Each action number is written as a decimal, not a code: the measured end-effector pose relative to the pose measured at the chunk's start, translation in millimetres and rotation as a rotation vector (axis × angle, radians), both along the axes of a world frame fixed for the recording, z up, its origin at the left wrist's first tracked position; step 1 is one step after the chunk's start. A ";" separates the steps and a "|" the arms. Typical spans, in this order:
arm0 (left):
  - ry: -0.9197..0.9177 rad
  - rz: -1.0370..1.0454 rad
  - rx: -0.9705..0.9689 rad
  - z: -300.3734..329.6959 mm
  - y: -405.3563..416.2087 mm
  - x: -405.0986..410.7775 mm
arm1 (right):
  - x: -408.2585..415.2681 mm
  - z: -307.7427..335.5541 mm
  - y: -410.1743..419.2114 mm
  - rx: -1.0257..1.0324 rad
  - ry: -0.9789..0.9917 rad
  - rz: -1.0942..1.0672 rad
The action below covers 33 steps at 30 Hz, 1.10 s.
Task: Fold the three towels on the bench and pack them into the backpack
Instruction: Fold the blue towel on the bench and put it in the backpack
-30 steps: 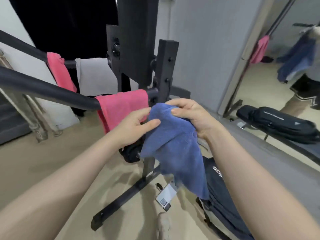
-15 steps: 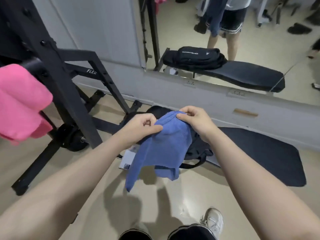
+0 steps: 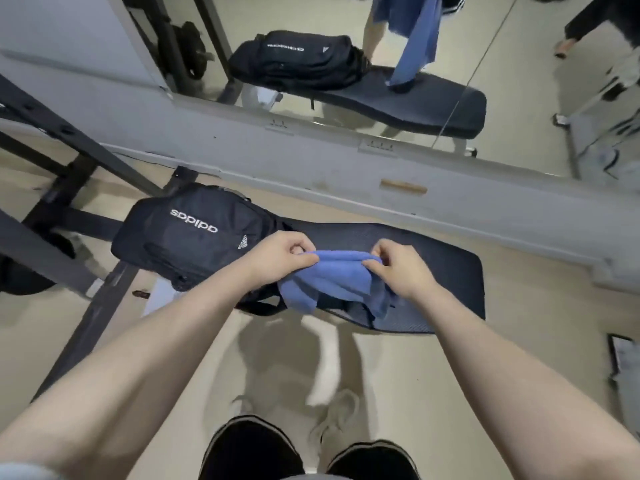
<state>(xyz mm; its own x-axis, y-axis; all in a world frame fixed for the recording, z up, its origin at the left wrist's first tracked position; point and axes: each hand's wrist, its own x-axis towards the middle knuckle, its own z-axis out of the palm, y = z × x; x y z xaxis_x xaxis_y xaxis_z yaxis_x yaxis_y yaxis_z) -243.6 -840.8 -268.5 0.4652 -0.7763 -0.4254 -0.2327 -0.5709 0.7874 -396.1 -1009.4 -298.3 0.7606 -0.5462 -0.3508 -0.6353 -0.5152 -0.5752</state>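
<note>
A blue towel hangs bunched over the dark padded bench. My left hand pinches its upper left edge and my right hand pinches its upper right edge, stretching the top edge between them. A black backpack with white lettering lies on the left end of the bench, just left of my left hand. Its opening does not show from here.
A wall mirror behind the bench reflects the bench, backpack and towel. The black frame of a weight rack stands at the left. The floor is beige, with my shoes at the bottom. A dark flat object lies at the right edge.
My view has swung from the rack with the pink towels down to the bench. Both hands carried the blue towel over the bench and moved apart along its top edge.
</note>
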 end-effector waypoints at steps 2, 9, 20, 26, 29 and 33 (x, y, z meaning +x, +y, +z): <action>0.027 -0.104 0.052 -12.1 -21.4 -14.9 | -26.0 -21.9 -13.2 0.066 0.081 -0.010; -0.210 -0.353 0.216 -77.5 -89.2 -18.0 | -54.6 -73.1 -64.6 0.056 0.176 -0.034; -0.405 -0.449 0.396 -272.0 -204.8 51.7 | 19.9 -249.6 -181.1 -0.086 0.362 0.052; -0.375 -0.357 0.353 -367.2 -233.9 85.4 | 63.6 -337.2 -214.2 -0.216 0.412 -0.107; -0.464 -0.282 0.278 -388.9 -243.1 97.3 | 73.1 -359.6 -228.9 -0.270 0.426 -0.134; -0.697 -0.148 0.108 -398.3 -246.3 100.6 | 81.4 -370.9 -236.0 -0.356 0.386 -0.170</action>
<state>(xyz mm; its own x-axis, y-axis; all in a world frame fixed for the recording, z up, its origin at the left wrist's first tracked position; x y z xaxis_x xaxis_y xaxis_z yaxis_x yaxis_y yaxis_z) -143.0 -1087.1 -666.8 0.5492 -0.8229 -0.1457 -0.7418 -0.5603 0.3685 -314.7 -1245.3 -669.2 0.5039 -0.7861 -0.3581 -0.8570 -0.5069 -0.0930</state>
